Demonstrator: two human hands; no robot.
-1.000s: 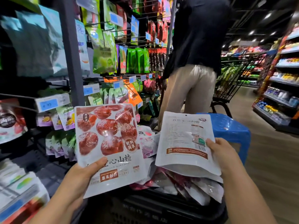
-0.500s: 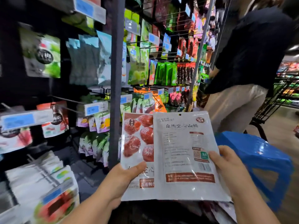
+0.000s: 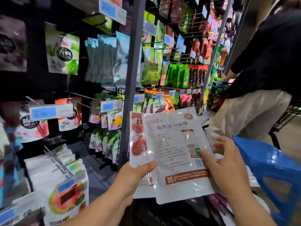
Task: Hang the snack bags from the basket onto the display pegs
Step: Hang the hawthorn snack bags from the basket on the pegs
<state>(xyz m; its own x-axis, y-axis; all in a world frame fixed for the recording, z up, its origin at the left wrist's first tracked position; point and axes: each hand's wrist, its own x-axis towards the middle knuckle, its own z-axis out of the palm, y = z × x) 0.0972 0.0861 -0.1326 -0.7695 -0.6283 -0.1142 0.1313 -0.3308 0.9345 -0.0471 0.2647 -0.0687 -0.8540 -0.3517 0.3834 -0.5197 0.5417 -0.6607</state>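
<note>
Glossy, flat white snack bags overlapped, one pinched in left hand, other in right hand.

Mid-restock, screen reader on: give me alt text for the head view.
Both hands hold up two overlapped snack bags before the display pegs: the left hand grips their lower left corner, the right hand pinches the front bag at its right edge. Another person stands ahead by a blue stool.
</note>
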